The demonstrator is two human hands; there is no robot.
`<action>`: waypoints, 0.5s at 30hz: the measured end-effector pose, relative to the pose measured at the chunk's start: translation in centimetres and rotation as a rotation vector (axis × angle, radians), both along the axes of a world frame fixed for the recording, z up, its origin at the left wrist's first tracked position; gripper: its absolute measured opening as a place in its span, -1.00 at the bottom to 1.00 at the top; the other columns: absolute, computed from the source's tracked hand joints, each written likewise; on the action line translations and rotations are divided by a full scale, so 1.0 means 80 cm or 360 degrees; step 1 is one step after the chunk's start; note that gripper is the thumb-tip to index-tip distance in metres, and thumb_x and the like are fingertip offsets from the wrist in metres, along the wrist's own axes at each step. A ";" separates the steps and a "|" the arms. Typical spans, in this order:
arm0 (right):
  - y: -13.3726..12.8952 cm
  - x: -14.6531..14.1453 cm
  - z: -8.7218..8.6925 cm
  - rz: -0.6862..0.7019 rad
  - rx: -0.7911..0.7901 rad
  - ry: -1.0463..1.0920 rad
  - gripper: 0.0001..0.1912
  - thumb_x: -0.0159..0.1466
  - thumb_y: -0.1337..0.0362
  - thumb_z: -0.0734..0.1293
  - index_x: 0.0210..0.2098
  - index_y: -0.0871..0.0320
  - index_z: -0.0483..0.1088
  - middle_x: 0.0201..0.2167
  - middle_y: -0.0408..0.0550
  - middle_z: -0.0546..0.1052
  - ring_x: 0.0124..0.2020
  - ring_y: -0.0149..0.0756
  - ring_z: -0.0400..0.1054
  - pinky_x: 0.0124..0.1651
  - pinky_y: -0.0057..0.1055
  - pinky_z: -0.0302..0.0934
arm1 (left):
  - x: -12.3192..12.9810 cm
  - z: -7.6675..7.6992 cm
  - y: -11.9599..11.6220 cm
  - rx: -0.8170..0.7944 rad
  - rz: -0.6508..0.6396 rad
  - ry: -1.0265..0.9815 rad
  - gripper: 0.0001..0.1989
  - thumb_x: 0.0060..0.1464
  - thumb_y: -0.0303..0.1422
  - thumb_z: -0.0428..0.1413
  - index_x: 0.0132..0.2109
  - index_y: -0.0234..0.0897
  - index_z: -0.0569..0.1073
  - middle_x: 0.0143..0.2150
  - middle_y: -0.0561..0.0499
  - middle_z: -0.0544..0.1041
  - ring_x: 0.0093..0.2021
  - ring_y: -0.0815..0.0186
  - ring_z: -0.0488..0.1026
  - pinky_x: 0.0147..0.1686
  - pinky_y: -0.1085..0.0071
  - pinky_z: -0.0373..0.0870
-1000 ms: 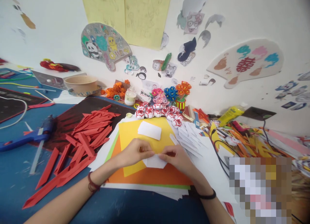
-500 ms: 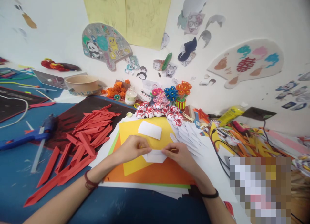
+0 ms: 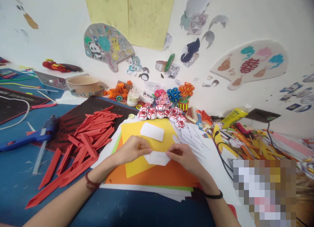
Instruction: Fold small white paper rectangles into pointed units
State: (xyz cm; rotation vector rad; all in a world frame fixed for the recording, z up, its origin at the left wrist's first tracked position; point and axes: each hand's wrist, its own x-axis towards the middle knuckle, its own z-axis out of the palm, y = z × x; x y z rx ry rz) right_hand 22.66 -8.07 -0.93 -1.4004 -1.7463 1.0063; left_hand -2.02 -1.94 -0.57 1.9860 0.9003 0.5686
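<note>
Between my two hands is a small piece of folded white paper [image 3: 158, 159], its lower corners slanted, over a yellow sheet [image 3: 137, 168]. My left hand [image 3: 134, 149] pinches its left upper end between thumb and fingertips. At the opposite end, my right hand [image 3: 183, 154] pinches it the same way. A second white paper slip [image 3: 152, 131] lies flat on the yellow sheet just beyond my fingers. Beneath the yellow sheet is an orange sheet [image 3: 169, 178], with green and white sheets showing below it.
Folded red paper strips [image 3: 92, 135] are heaped on the left, near a blue glue gun [image 3: 36, 135]. White paper strips [image 3: 192, 140] lie to the right. Red-and-white folded paper pieces [image 3: 160, 114] line the back before small craft flowers [image 3: 173, 94]. Paper scraps and cables crowd the far right.
My fingertips have shifted slightly apart along the paper's upper edge, showing more of it between them. The surroundings stay the same.
</note>
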 end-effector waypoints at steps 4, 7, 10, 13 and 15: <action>0.001 0.001 -0.002 0.0006 0.0005 -0.0005 -0.80 0.22 0.19 0.37 -0.44 0.19 0.50 -0.49 -0.12 0.54 -0.43 -0.33 0.37 -0.34 -0.44 0.20 | 0.000 -0.001 0.002 0.0021 0.0034 -0.0004 -0.71 0.09 -0.22 0.17 -0.42 -0.37 0.57 -0.43 -0.03 0.56 -0.46 0.38 0.37 -0.47 0.51 0.21; 0.003 0.002 -0.002 -0.0010 -0.0010 0.0024 -0.79 0.22 0.17 0.37 -0.42 0.19 0.51 -0.47 -0.11 0.55 -0.41 -0.31 0.38 -0.33 -0.43 0.21 | -0.001 0.000 0.005 -0.0033 -0.0002 -0.0025 -0.72 0.10 -0.22 0.16 -0.37 -0.37 0.59 -0.39 -0.05 0.59 -0.42 0.35 0.41 -0.45 0.50 0.25; 0.004 0.002 -0.001 -0.0038 -0.0035 0.0044 -0.75 0.21 0.13 0.37 -0.43 0.20 0.51 -0.48 -0.09 0.55 -0.41 -0.29 0.38 -0.33 -0.42 0.22 | -0.003 0.001 0.006 -0.0063 0.0002 -0.0015 -0.72 0.09 -0.22 0.16 -0.36 -0.37 0.60 -0.38 -0.05 0.60 -0.42 0.34 0.43 -0.45 0.50 0.26; 0.005 0.003 -0.001 -0.0042 -0.0049 0.0059 -0.74 0.21 0.12 0.37 -0.43 0.20 0.50 -0.49 -0.09 0.54 -0.42 -0.30 0.37 -0.34 -0.42 0.22 | -0.004 0.001 0.007 -0.0080 0.0058 -0.0004 -0.72 0.06 -0.21 0.18 -0.38 -0.38 0.60 -0.41 -0.05 0.60 -0.44 0.35 0.42 -0.47 0.50 0.25; 0.005 0.005 -0.002 -0.0054 -0.0048 0.0071 -0.75 0.20 0.12 0.37 -0.44 0.20 0.50 -0.49 -0.09 0.53 -0.43 -0.30 0.36 -0.34 -0.42 0.22 | -0.004 0.001 0.007 -0.0089 0.0088 0.0004 -0.71 0.06 -0.20 0.19 -0.39 -0.39 0.60 -0.43 -0.05 0.59 -0.45 0.35 0.41 -0.48 0.50 0.24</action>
